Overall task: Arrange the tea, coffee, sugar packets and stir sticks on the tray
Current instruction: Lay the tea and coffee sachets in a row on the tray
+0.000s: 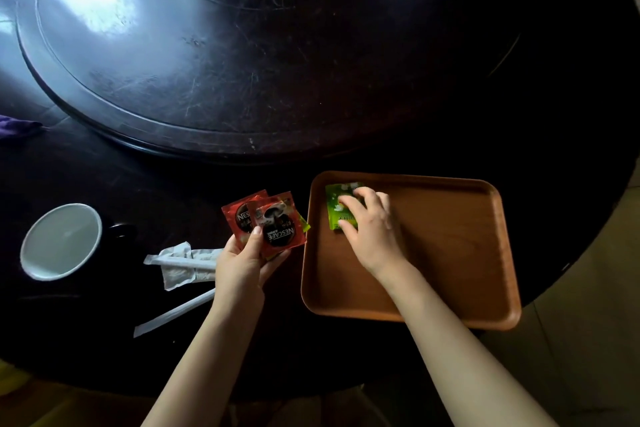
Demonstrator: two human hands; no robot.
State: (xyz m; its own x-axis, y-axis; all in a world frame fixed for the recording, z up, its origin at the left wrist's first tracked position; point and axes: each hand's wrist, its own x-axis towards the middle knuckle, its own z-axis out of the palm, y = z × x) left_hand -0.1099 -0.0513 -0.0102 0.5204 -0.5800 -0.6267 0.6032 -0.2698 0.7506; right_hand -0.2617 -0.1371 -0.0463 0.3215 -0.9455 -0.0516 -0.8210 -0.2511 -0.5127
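Head view: nearest, two white paper-wrapped sticks (pixel 175 311) lie on the dark table (pixel 104 184) with crumpled white packets (pixel 180 265) between them. Just right, the left hand (pixel 242 267) pinches two red Nescafe sachets (pixel 273 224), fanned, with a green packet's corner (pixel 304 226) peeking behind. Right hand (pixel 370 229) presses its spread fingers on a green tea packet (pixel 337 206) in the wooden tray's (pixel 450 236) far-left corner. Left sits a white-lined mug (pixel 60 241); beyond, a round turntable (pixel 242 62).

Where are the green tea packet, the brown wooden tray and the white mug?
Green tea packet (pixel 335 206): head view, on its uncovered left side.
Brown wooden tray (pixel 450 243): head view, on its bare floor.
White mug (pixel 60 241): head view, on its pale inside.
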